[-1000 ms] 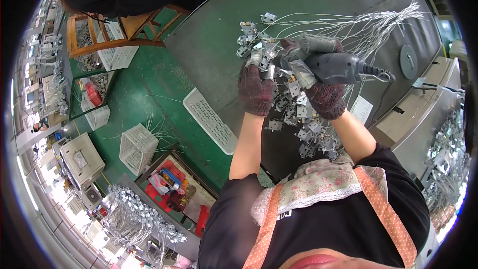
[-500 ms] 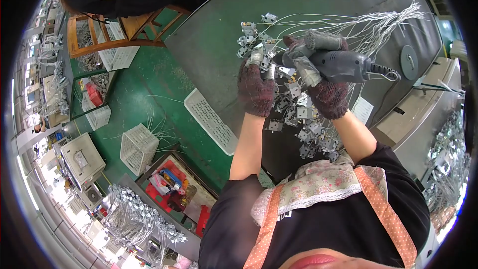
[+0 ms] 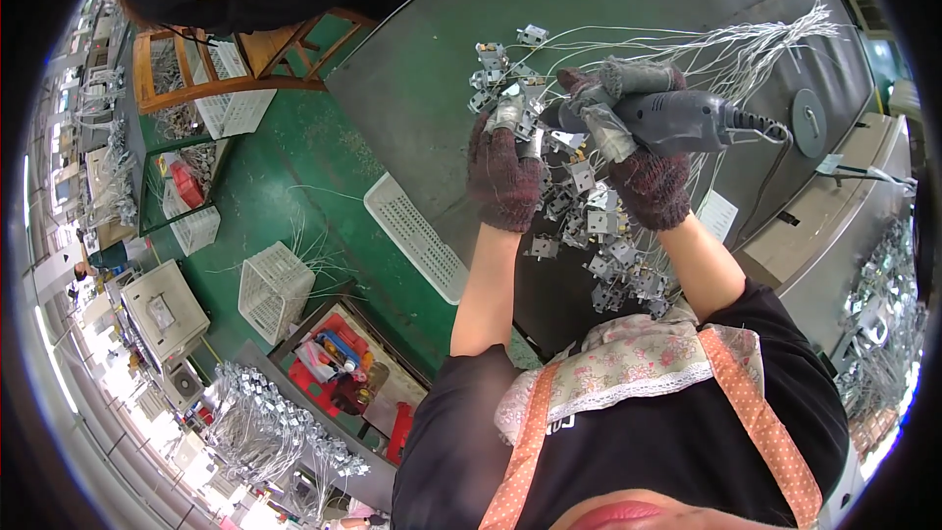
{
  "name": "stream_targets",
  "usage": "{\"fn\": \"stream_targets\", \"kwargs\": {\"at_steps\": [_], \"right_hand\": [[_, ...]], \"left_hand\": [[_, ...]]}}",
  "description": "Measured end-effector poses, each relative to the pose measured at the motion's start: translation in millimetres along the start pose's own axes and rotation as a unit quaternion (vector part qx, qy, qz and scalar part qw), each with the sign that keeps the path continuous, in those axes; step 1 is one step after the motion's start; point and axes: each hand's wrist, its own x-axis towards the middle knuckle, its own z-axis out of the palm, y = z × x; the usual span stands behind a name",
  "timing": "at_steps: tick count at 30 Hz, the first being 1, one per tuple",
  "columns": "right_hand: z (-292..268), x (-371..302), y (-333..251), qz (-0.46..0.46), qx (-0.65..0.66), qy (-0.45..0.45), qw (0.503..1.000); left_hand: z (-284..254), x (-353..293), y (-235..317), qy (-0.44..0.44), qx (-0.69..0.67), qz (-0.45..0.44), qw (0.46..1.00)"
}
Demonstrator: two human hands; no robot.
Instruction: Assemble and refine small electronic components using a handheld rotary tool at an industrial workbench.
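Note:
My right hand (image 3: 650, 182), in a dark red knit glove with grey tape on the fingers, is wrapped round a dark grey electric screwdriver (image 3: 677, 121). Its front end points left, toward my left hand (image 3: 505, 182), gloved the same way with taped fingertips. Thumb and fingers of that hand pinch a small boxy metal part (image 3: 530, 122) at the tool's nose; the contact point is too small to make out. Several like metal parts (image 3: 601, 223) lie heaped below and between the hands. More parts (image 3: 491, 61) lie just beyond my left fingers, their thin white wires (image 3: 756, 37) running right.
The dark worktable (image 3: 412, 98) carries a round grey disc (image 3: 808, 123) at the right. A white perforated basket (image 3: 417, 240) stands against its left edge. On the green floor are another white basket (image 3: 275, 290) and a tool drawer (image 3: 343, 363). A person in black sits at a wooden chair (image 3: 235, 79) far left.
The screwdriver's rear end and its cord have risen slightly, away from me, in my right hand. My left hand keeps its pinch with hardly any shift.

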Motion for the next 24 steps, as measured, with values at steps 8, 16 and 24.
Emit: {"fn": "stream_targets", "kwargs": {"at_steps": [8,16,24], "right_hand": [[-12,27,48,0.001,-0.015,-0.030,0.999],[8,35,68,0.014,-0.063,-0.014,0.998],[-1,29,66,-0.044,-0.130,-0.045,0.989]], "left_hand": [[-8,-7,1,-0.117,0.034,-0.026,0.992],[10,9,-46,-0.129,0.032,-0.339,0.931],[18,11,-48,-0.074,-0.035,-0.128,0.988]]}}
